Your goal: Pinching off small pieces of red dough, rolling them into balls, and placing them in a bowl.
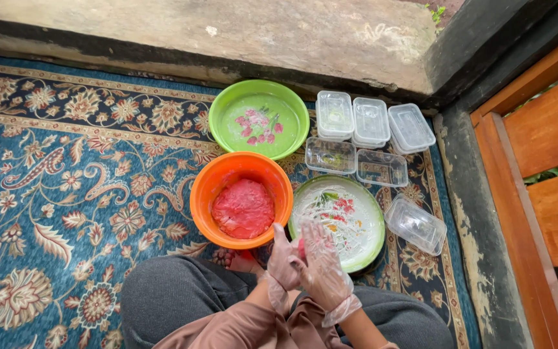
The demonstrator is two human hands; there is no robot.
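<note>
I see both gloved hands pressed together over my lap, the left hand (283, 258) and right hand (323, 266) cupped palm to palm around a small red lump of dough (301, 248) that only peeks out between them. Just in front of them sits the orange bowl (205, 187) holding a big mound of red dough (243, 208), touching the flowered plate (369, 249) on its right, with a green bowl (224, 106) beyond it. Clear plastic boxes (371, 121) cluster near the stone step (227, 32), all on the patterned blue rug (66, 161)
</note>
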